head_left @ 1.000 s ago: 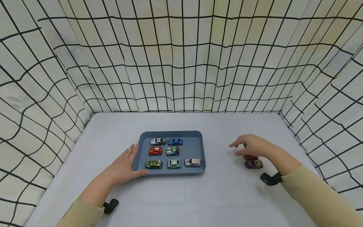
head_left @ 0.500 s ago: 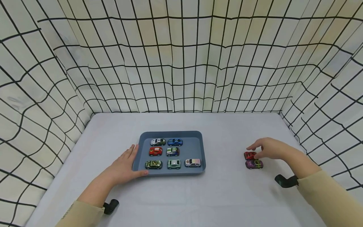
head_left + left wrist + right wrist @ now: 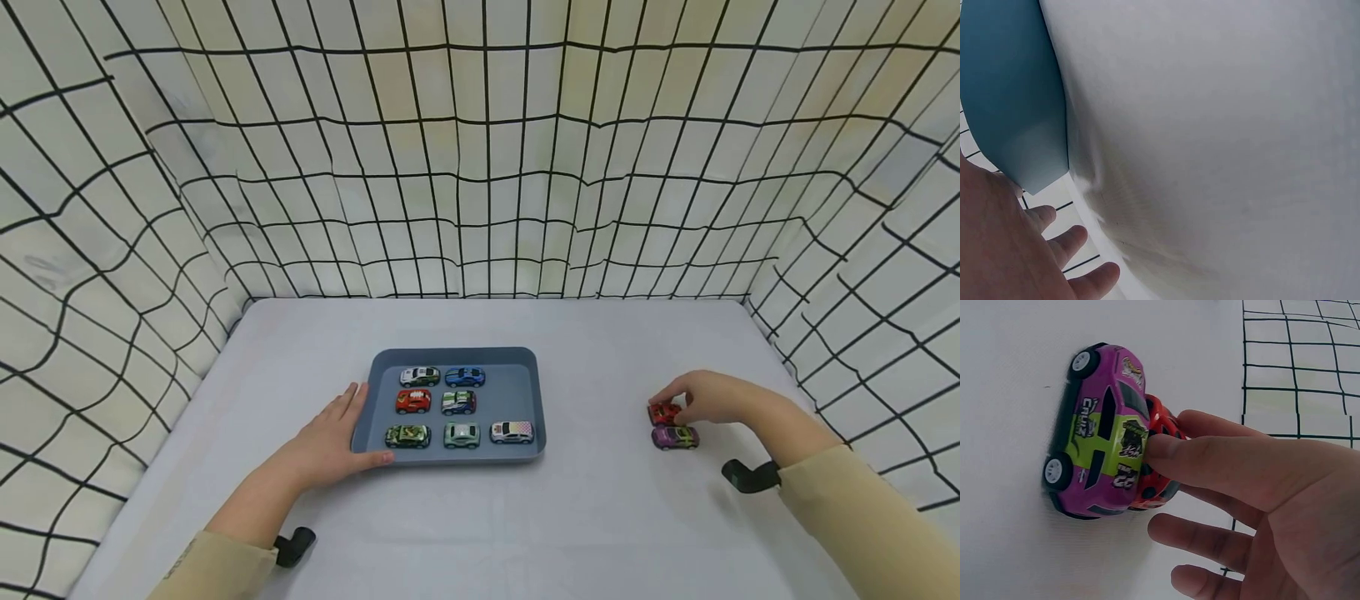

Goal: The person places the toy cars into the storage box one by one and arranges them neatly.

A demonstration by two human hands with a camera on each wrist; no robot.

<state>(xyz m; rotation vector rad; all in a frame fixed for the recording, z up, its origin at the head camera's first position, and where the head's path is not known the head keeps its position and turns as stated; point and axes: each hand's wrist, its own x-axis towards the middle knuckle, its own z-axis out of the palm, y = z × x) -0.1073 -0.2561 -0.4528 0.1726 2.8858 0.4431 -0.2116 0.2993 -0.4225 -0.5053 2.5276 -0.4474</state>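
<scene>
At the right of the table in the head view, my right hand (image 3: pixel 720 397) pinches a red toy car (image 3: pixel 662 413) between thumb and index finger. A purple and lime-green toy car (image 3: pixel 1099 434) stands right beside it, partly covering the red one in the right wrist view. My left hand (image 3: pixel 321 443) rests with spread, straight fingers against the left edge of a blue-grey tray (image 3: pixel 512 385), its thumb on the front rim. The left wrist view shows the tray's outer wall (image 3: pixel 1013 94) and those fingers.
Several toy cars sit in the tray in rows, among them a blue car (image 3: pixel 465 377), a red-orange car (image 3: pixel 413 401) and a white patterned car (image 3: pixel 512 432). A white cloth (image 3: pixel 585 517) covers the table. Black-gridded white walls (image 3: pixel 502 200) enclose the back and sides.
My right hand has moved right and down from open table onto the red toy car, and its thumb and index finger have closed on it. The left hand and tray stay put.
</scene>
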